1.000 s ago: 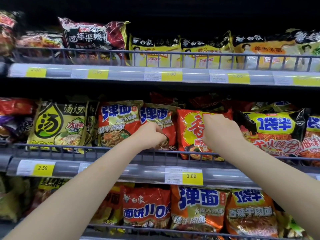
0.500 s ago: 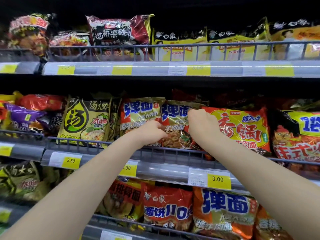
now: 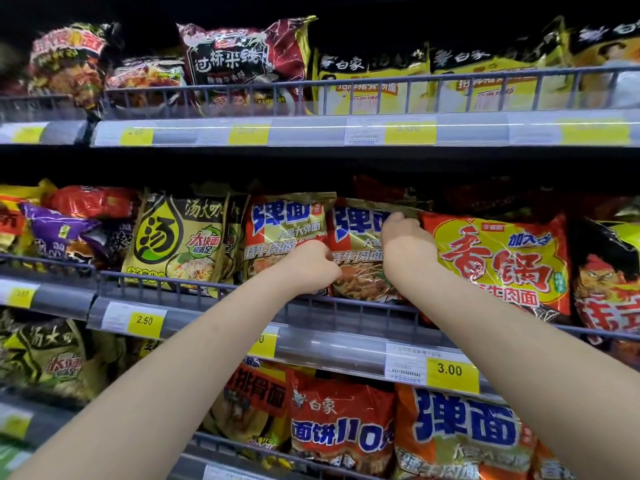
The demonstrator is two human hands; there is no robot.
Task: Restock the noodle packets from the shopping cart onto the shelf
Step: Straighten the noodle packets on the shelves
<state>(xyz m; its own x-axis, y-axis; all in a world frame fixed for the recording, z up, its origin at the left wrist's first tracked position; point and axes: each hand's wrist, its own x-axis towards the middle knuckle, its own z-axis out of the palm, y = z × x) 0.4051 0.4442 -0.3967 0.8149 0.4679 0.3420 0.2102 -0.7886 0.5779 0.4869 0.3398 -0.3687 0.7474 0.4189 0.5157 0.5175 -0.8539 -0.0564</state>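
I am holding a noodle packet (image 3: pixel 360 251) upright on the middle shelf (image 3: pixel 346 336), seated behind the wire rail (image 3: pixel 214 289) between its twin packet (image 3: pixel 285 237) on the left and the red packet (image 3: pixel 498 261) on the right. My left hand (image 3: pixel 310 270) is curling its fingers round the packet's lower left edge, pinching it there. My right hand (image 3: pixel 407 249) is gripping the right side, with fingertips up near the top corner.

Here is what I am judging could go wrong. The slot looks tight — the packet is touching both neighbours, and pushing it further back could crumple the foil or nudge the red packet, which is already leaning out over the rail. If that one tips forward, it could fall off the shelf. The twin on the left could also get shoved sideways into the yellow packet (image 3: pixel 180 244) and spoil the row.

Letting go too soon is the other risk — I cannot tell whether the bottom edge is sitting fully behind the rail, since my hands are hiding it. If it is resting on the wire, the packet may slide out. The shopping cart is out of view.
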